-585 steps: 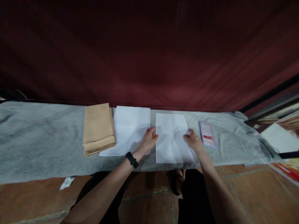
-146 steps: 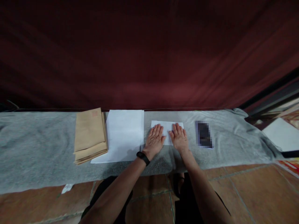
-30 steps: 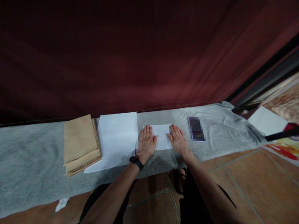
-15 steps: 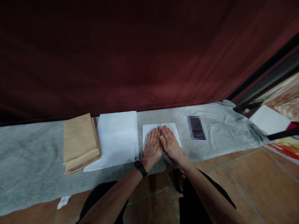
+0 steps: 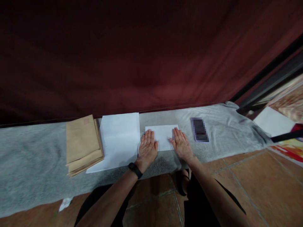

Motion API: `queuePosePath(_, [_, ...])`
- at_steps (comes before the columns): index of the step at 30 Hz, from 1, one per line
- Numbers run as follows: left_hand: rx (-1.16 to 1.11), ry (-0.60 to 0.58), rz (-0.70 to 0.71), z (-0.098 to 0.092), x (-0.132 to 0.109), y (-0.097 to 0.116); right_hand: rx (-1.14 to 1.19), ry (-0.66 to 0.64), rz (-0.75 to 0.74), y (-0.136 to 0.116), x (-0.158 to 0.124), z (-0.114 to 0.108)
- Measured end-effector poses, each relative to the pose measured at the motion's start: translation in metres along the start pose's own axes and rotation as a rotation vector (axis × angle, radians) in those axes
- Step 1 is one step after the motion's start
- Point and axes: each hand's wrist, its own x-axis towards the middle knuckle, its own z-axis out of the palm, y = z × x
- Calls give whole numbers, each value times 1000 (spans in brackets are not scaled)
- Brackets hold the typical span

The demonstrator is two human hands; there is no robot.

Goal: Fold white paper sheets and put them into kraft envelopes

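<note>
A folded white sheet of paper (image 5: 163, 137) lies on the grey cloth (image 5: 35, 151) in front of me. My left hand (image 5: 148, 148) lies flat on its left end, fingers stretched out. On the sheet's right end rests my right hand (image 5: 181, 145), also flat and open. A black band sits on my left wrist. Neither hand holds anything.
A stack of white sheets (image 5: 117, 140) lies left of the folded sheet, and a pile of brown envelopes (image 5: 82, 145) further left. A small dark card or booklet (image 5: 200, 130) lies to the right. A dark red curtain hangs behind. Tiled floor is below.
Half a second ago my hands lay side by side on the middle of the folded sheet. They have slid apart to its left and right ends.
</note>
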Motion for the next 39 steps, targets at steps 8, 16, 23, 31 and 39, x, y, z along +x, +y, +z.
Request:
queuePosePath(8, [36, 35, 6, -9, 2, 9, 12, 20, 101, 3, 7, -2])
queuePosePath(16, [-21, -79, 107, 14, 25, 29, 148, -92, -77, -37, 29, 9])
queuePosePath(23, [-12, -81, 19, 8, 32, 8, 46, -47, 45, -21, 31, 12])
queuePosePath(31, [35, -57, -49, 8, 28, -5, -35, 10, 185, 13, 27, 3])
queuePosePath(39, [31, -49, -57, 7, 27, -6, 192, -64, 427, 21, 36, -23])
